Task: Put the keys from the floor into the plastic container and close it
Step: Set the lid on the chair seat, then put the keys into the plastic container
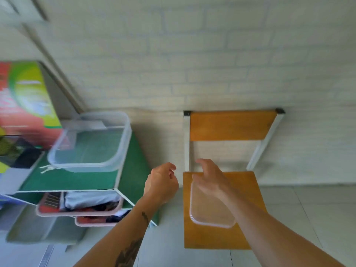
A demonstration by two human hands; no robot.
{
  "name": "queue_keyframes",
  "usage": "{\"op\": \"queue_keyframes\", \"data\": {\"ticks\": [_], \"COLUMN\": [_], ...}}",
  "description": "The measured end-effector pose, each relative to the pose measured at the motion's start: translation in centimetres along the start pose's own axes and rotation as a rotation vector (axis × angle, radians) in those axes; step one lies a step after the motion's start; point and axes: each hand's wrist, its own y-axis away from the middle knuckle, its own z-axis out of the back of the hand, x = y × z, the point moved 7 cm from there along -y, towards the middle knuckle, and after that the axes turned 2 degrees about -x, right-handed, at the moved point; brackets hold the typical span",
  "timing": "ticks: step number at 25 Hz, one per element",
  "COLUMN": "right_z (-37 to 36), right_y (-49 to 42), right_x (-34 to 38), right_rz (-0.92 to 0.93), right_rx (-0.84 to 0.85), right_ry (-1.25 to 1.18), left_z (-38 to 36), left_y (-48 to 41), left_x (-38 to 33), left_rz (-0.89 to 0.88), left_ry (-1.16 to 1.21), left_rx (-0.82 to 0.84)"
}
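Note:
A clear plastic container (90, 141) stands open on the green top of a shelf unit (77, 180) at the left. A set of keys (46, 169) lies on the green top, right at the container's near-left corner. The clear lid (210, 211) lies flat on the wooden chair seat (217, 236). My right hand (210, 180) hovers over the far end of the lid, fingers spread, holding nothing. My left hand (162, 182) is between the shelf and the chair, fingers curled loosely, with nothing visible in it.
A colourful cardboard box (27, 99) stands at the left behind the container. Pink baskets (77, 205) with clothes fill the shelf below. The chair backrest (231, 125) stands against a pale brick wall. Pale floor tiles lie to the right.

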Motion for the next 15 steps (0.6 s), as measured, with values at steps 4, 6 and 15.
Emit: {"op": "queue_keyframes", "data": {"ticks": [4,6,15], "right_z": [2.4,2.5,-3.1], "right_y": [0.5,0.5,-0.5], "right_x": [8.5,11.7,23.4], "right_rz": [0.177,0.237,0.343], "right_rx": [-0.038,-0.035,-0.043], "right_ry": [0.004,0.017,0.083], "left_z": [8.4,11.4,23.2], "left_y": [1.8,2.5,0.9], "left_x": [-1.4,-0.6,9.2], "left_rz": [-0.036,-0.056,0.024], "left_ry": [0.018,0.025,0.118], "left_rx": [-0.208,-0.267,-0.430]}}
